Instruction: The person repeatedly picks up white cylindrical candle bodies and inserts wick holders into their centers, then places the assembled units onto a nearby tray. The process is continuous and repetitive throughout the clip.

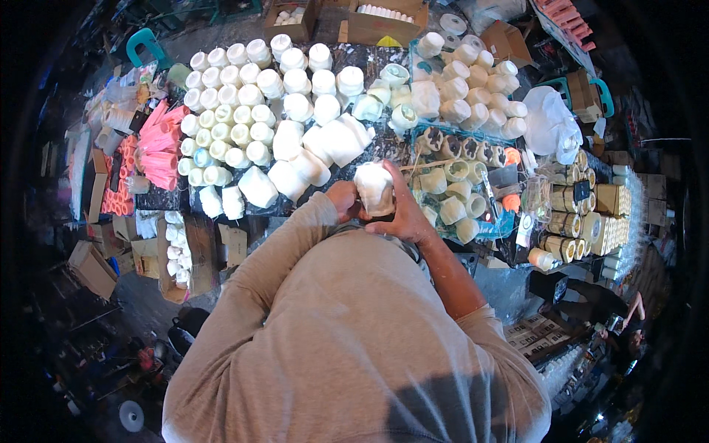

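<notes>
Your right hand [402, 214] is wrapped around a white fitting [374, 189], fingers curled along its right side and thumb reaching up over the top edge, so the hand is closed on it rather than spread. Your left hand [343, 199] is bunched into a loose fist against the lower left of the same fitting, pressing on it from that side (how far its fingers reach around the piece is hidden by the knuckles). The fitting sits upright between both hands, just above your chest and at the near edge of the desk [369, 140].

Beyond the hands, the desk is crowded. Rows of white caps [229, 111] stand to the left, with larger white elbow pieces [325, 144] lying just beyond your left hand. To the right of the fitting lies a cluster of short cream rings [454, 192], close to your right hand. Farther right, rolls of tape [565, 199] are stacked at the desk's edge. A bundle of pink pieces [159, 144] lies well off to the left, apart from everything you hold.
</notes>
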`<state>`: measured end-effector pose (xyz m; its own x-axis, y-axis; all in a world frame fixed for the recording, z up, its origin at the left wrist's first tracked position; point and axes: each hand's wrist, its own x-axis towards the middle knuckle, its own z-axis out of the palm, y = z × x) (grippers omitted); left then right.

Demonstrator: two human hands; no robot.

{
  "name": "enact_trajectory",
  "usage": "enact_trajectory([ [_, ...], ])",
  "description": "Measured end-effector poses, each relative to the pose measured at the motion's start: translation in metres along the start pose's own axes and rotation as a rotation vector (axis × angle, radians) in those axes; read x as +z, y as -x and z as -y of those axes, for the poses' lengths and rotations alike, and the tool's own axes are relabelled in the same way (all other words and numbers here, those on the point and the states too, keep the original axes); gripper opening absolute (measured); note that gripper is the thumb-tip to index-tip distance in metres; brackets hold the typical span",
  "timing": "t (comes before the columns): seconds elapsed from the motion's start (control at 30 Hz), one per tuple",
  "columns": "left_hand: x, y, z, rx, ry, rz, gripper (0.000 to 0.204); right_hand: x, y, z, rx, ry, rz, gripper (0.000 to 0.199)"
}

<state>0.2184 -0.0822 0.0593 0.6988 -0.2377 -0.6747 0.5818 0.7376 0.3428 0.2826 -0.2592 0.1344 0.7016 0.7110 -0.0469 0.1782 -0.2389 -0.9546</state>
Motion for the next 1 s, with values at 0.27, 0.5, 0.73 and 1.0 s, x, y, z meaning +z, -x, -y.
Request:
enact_trajectory([
  [0.27, 0.035, 0.016, -0.030, 0.749, -0.665, -0.257, 0.039, -0.015, -0.017, 0.028, 0.110, -0.033, -0.096, 0.099],
  [0.5, 0.045, 0.028, -0.042, 0.864, -0.796, -0.248, 0.035, -0.024, -0.023, 0.021, 0.220, -0.115, -0.164, 0.078],
  [0.73, 0.045, 0.021, -0.061, 0.950, -0.872, -0.330, 0.018, -0.035, -0.026, 0.019, 0.212, -0.082, 0.053, 0.081],
  [1.0, 0.049, 0.017, -0.051, 1.002, -0.990, -0.392, 0.013, -0.042, -0.020, 0.037, 0.345, 0.089, 0.031, 0.081],
])
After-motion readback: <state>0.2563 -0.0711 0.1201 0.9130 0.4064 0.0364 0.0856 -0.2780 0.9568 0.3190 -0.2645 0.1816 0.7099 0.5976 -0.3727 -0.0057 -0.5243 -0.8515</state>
